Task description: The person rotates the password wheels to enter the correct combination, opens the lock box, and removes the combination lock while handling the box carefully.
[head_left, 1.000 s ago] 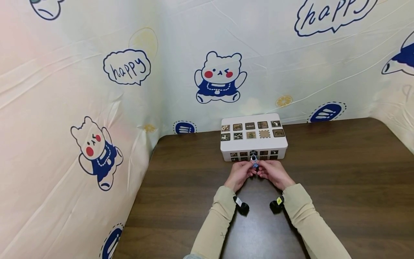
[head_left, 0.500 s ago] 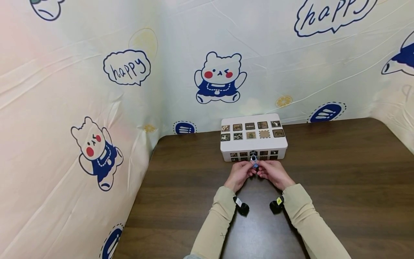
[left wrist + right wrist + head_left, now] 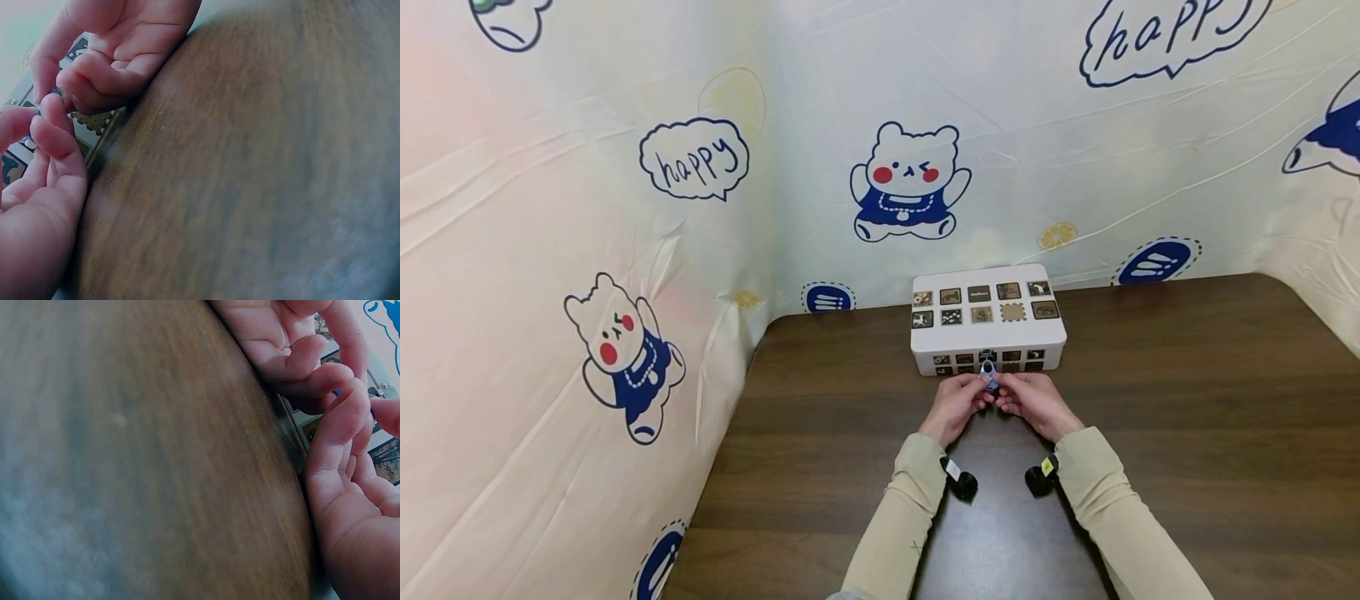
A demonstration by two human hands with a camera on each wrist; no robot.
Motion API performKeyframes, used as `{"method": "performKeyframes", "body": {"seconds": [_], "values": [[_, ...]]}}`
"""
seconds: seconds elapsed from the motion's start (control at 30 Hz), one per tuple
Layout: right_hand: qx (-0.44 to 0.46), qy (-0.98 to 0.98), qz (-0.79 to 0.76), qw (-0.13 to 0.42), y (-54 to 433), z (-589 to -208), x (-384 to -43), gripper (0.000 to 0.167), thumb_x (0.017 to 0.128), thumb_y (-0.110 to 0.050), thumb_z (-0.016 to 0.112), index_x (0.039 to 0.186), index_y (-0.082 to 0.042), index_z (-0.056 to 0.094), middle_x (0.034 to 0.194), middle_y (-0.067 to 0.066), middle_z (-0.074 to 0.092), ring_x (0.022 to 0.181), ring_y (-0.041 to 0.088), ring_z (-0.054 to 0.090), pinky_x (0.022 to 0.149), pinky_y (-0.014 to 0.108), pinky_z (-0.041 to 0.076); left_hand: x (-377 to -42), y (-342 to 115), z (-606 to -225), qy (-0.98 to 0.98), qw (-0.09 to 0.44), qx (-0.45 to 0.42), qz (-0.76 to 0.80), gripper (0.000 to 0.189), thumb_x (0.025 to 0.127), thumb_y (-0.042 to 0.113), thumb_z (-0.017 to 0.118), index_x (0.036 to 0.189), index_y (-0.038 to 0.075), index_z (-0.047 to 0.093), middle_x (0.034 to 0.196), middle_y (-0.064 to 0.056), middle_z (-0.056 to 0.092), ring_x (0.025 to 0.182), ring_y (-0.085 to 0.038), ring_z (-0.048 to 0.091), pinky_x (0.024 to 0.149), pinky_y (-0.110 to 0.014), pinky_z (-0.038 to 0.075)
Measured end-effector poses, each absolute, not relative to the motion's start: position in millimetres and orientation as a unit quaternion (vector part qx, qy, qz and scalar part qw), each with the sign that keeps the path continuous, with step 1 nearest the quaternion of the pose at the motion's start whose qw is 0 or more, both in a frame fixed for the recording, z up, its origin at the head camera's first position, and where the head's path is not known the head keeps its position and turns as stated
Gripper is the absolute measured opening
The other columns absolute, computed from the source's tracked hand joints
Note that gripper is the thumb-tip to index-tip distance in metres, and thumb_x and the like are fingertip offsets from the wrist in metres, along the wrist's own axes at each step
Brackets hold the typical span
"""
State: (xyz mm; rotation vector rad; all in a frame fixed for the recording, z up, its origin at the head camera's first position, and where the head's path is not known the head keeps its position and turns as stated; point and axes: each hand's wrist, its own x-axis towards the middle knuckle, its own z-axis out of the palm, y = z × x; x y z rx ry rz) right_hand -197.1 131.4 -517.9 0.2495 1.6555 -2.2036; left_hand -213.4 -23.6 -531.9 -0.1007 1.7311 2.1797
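Observation:
A small blue padlock (image 3: 989, 379) with a silver shackle hangs at the front clasp of a white box (image 3: 988, 333). My left hand (image 3: 953, 406) pinches the padlock from the left, between thumb and fingers. From the other side my right hand (image 3: 1036, 403) pinches it too, so the fingertips of both hands nearly meet. In the left wrist view the fingers (image 3: 56, 134) of the left hand cover most of the padlock. Only a sliver of blue shows between the fingertips in the right wrist view. The lid of the box is closed.
The box stands at the back of a dark wooden table (image 3: 820, 467), close to a pale curtain (image 3: 805, 167) printed with bears. That curtain also runs along the left side. Black wrist cameras are strapped to both sleeves (image 3: 895, 508).

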Motion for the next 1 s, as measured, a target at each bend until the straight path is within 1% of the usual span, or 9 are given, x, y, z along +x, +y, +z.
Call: {"method": "performKeyframes", "body": {"seconds": [0.1, 0.27, 0.4, 0.57, 0.67, 0.8, 1.0], "values": [[0.088, 0.590, -0.781, 0.185, 131.0, -517.3, -196.4, 0.021, 0.097, -0.016, 0.055, 0.102, 0.004, 0.058, 0.070, -0.003, 0.060, 0.062, 0.004, 0.060, 0.058, 0.017, 0.052, -213.3, -24.0, -532.3, 0.609, 0.179, -0.037, 0.772, 0.016, 0.093, 0.005, 0.058, 0.101, -0.007, 0.064, 0.072, 0.001, 0.062, 0.061, -0.004, 0.058, 0.055, -0.015, 0.047], [0.096, 0.592, -0.779, 0.183, 129.8, -516.4, -196.1, 0.017, 0.097, -0.015, 0.054, 0.097, 0.001, 0.059, 0.069, -0.003, 0.059, 0.061, 0.004, 0.059, 0.057, 0.016, 0.052, -214.2, -23.9, -533.3, 0.606, 0.177, -0.038, 0.775, 0.014, 0.093, 0.004, 0.059, 0.100, -0.006, 0.064, 0.073, 0.000, 0.062, 0.061, -0.005, 0.058, 0.055, -0.015, 0.047], [0.094, 0.590, -0.780, 0.185, 130.2, -517.6, -196.4, 0.017, 0.097, -0.015, 0.054, 0.098, 0.002, 0.058, 0.069, -0.003, 0.059, 0.061, 0.004, 0.059, 0.057, 0.016, 0.052, -214.6, -23.8, -534.1, 0.604, 0.179, -0.033, 0.776, 0.015, 0.093, 0.004, 0.058, 0.102, -0.007, 0.063, 0.074, 0.000, 0.062, 0.061, -0.004, 0.058, 0.055, -0.015, 0.047], [0.080, 0.592, -0.781, 0.182, 131.6, -518.7, -196.0, 0.020, 0.097, -0.017, 0.054, 0.102, 0.003, 0.057, 0.070, -0.003, 0.060, 0.062, 0.004, 0.060, 0.059, 0.017, 0.053, -215.2, -23.7, -535.7, 0.604, 0.178, -0.035, 0.776, 0.017, 0.093, 0.003, 0.058, 0.104, -0.008, 0.063, 0.075, 0.000, 0.062, 0.062, -0.004, 0.059, 0.056, -0.015, 0.047], [0.065, 0.592, -0.784, 0.177, 131.8, -518.8, -195.1, 0.018, 0.096, -0.018, 0.056, 0.099, -0.001, 0.059, 0.071, -0.004, 0.062, 0.063, 0.003, 0.061, 0.060, 0.017, 0.053, -215.0, -23.4, -535.7, 0.606, 0.177, -0.039, 0.775, 0.017, 0.092, 0.003, 0.058, 0.104, -0.008, 0.064, 0.076, -0.001, 0.063, 0.061, -0.005, 0.059, 0.055, -0.015, 0.048], [0.041, 0.587, -0.790, 0.174, 132.3, -519.3, -193.6, 0.018, 0.095, -0.019, 0.058, 0.097, -0.002, 0.061, 0.072, -0.004, 0.063, 0.064, 0.004, 0.062, 0.060, 0.017, 0.054, -214.4, -23.5, -535.0, 0.603, 0.178, -0.044, 0.776, 0.017, 0.092, 0.003, 0.058, 0.105, -0.007, 0.064, 0.076, 0.000, 0.063, 0.061, -0.005, 0.059, 0.055, -0.015, 0.048], [0.070, 0.598, -0.778, 0.180, 131.0, -516.7, -193.7, 0.026, 0.098, -0.018, 0.054, 0.108, 0.006, 0.056, 0.071, -0.004, 0.062, 0.063, 0.003, 0.061, 0.060, 0.016, 0.053, -213.1, -23.8, -532.8, 0.601, 0.180, -0.047, 0.777, 0.020, 0.091, 0.002, 0.058, 0.107, -0.008, 0.064, 0.076, -0.001, 0.063, 0.060, -0.005, 0.059, 0.054, -0.015, 0.048]]}}
